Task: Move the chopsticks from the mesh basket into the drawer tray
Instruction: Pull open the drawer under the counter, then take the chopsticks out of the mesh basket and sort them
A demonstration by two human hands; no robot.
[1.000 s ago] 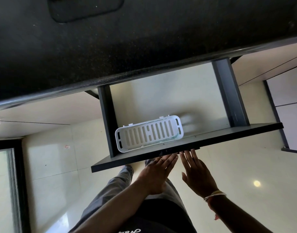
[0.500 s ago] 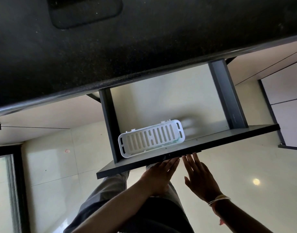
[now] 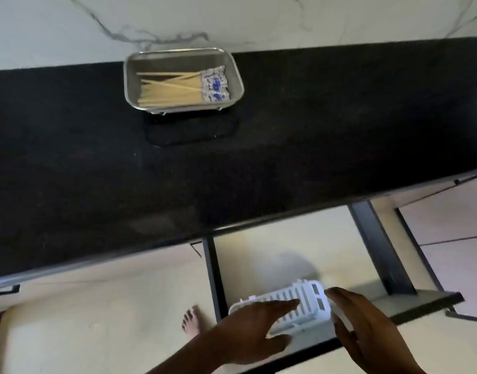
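Observation:
A metal mesh basket (image 3: 233, 67) stands at the back of the black counter, against the wall. Several pale chopsticks (image 3: 172, 90) with blue-and-white patterned ends lie in it. Below the counter edge the drawer (image 3: 372, 306) is pulled out, with a white slotted tray (image 3: 310, 298) near its front. My left hand (image 3: 255, 330) hovers over the tray's left part, fingers spread, holding nothing. My right hand (image 3: 366, 330) is beside the tray's right end, fingers apart and empty. Whether either hand touches the tray is unclear.
The black counter (image 3: 286, 157) spans the view between basket and drawer. A marble wall (image 3: 259, 17) rises behind the basket. Dark drawer rails (image 3: 377, 247) run along both sides. A bare foot (image 3: 191, 319) stands on the pale floor left of the drawer.
The view has tilted up, bringing the basket and chopsticks into sight. Both hands have moved from below the drawer front to over and beside the tray.

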